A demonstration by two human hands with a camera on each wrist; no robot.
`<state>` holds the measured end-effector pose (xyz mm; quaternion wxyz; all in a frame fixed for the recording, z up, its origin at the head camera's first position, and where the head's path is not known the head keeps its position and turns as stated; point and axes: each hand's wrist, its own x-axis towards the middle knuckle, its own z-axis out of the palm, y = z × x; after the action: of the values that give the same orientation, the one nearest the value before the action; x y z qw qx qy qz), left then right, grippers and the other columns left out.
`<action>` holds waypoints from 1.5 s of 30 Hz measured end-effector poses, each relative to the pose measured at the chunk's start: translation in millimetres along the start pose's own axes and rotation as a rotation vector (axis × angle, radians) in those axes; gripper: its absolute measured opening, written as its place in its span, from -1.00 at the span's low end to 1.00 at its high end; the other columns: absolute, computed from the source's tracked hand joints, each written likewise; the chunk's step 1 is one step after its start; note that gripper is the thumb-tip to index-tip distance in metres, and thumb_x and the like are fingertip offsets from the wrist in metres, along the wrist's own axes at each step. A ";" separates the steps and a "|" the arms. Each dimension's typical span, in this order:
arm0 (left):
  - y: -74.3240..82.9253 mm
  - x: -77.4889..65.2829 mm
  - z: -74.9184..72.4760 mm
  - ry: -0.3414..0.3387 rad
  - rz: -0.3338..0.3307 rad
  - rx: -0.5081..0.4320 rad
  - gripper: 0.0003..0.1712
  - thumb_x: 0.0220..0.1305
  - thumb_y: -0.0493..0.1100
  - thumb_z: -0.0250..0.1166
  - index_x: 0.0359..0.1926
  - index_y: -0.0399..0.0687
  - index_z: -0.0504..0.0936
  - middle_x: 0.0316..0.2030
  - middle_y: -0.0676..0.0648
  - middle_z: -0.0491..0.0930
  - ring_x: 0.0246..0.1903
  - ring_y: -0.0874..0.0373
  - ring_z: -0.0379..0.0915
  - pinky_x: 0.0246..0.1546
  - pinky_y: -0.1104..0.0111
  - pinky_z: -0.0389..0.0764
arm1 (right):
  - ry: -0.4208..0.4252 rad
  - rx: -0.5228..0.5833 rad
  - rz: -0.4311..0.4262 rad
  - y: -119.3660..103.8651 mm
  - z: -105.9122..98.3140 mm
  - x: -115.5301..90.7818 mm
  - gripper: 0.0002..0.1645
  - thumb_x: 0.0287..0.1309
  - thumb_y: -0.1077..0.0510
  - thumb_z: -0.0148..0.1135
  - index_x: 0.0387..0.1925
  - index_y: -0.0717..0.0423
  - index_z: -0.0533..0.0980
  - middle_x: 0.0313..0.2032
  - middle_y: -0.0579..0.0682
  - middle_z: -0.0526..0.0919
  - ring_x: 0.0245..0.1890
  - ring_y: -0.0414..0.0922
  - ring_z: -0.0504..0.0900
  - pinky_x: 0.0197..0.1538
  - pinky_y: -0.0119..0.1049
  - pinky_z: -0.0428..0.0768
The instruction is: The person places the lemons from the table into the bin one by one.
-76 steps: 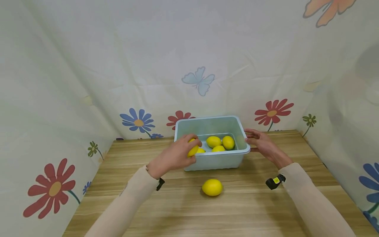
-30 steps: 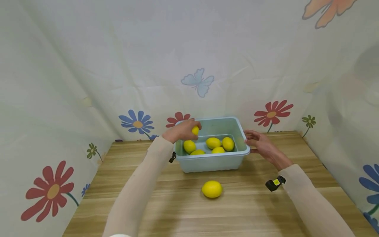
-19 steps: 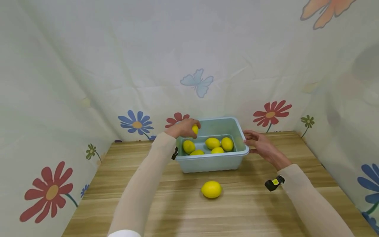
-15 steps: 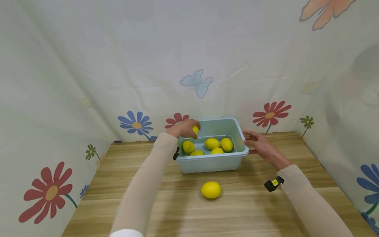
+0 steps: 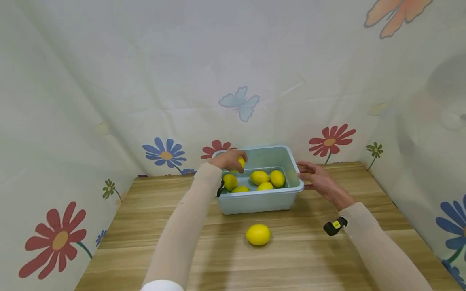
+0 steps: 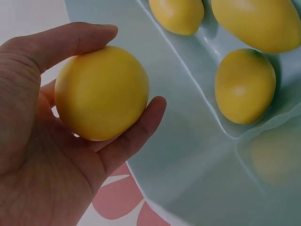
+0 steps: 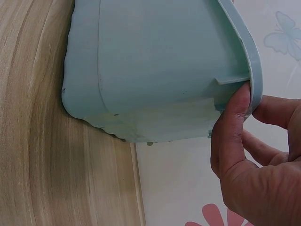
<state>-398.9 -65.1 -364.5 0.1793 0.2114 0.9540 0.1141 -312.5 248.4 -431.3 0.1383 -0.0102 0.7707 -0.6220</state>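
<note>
A light blue plastic bin (image 5: 260, 202) sits on the table with several yellow lemons (image 5: 259, 178) on its floor. My left hand (image 5: 228, 159) reaches over the bin's left side, near the back left corner. In the left wrist view its thumb and fingers curl round a lemon (image 6: 101, 94), held above the bin floor. My right hand (image 5: 322, 182) is at the bin's right end. There, in the right wrist view, its thumb and fingers pinch the rim (image 7: 254, 70). One more lemon (image 5: 258, 234) lies on the table in front of the bin.
The wooden table (image 5: 145, 226) runs back to a white curtain (image 5: 174, 72) printed with flowers and a butterfly, close behind the bin. Curtain also hangs along both sides. A black wrist camera (image 5: 335, 226) is strapped to the right wrist.
Holding a lemon, my left hand has gone from the bin's front left to its back left, uncovering lemons there. For the last second it has barely moved. My right hand stays on the rim.
</note>
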 end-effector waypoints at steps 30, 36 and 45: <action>14.8 -51.9 -2.0 0.193 0.165 0.127 -0.47 0.21 0.16 0.17 0.20 0.26 0.37 0.27 0.06 0.32 0.12 0.12 0.37 0.19 0.17 0.47 | -0.019 -0.012 0.004 -3.8 0.9 -3.9 -0.30 0.30 0.11 0.03 0.41 -0.08 0.06 0.30 0.21 0.21 0.22 0.21 0.30 0.07 -0.10 0.60; 19.6 -69.7 7.3 0.251 0.244 0.140 -0.47 0.21 0.15 0.16 0.19 0.24 0.36 0.25 0.06 0.34 0.16 0.10 0.34 0.22 0.18 0.43 | -0.022 -0.006 0.009 -3.9 0.3 -6.0 -0.30 0.30 0.11 0.03 0.41 -0.07 0.05 0.31 0.21 0.21 0.22 0.19 0.31 0.05 -0.11 0.61; 17.1 -86.5 24.5 0.311 0.313 0.152 -0.44 0.22 0.15 0.17 0.22 0.19 0.34 0.25 0.06 0.32 0.22 0.11 0.26 0.27 0.21 0.37 | -0.013 -0.005 0.013 -4.2 0.5 -6.2 -0.28 0.28 0.09 0.06 0.41 -0.08 0.05 0.31 0.21 0.19 0.23 0.20 0.30 0.05 -0.13 0.61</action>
<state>-309.9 -85.0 -356.3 -0.0061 0.3495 0.9316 0.0994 -307.1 248.1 -426.1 0.1473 -0.0097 0.7714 -0.6190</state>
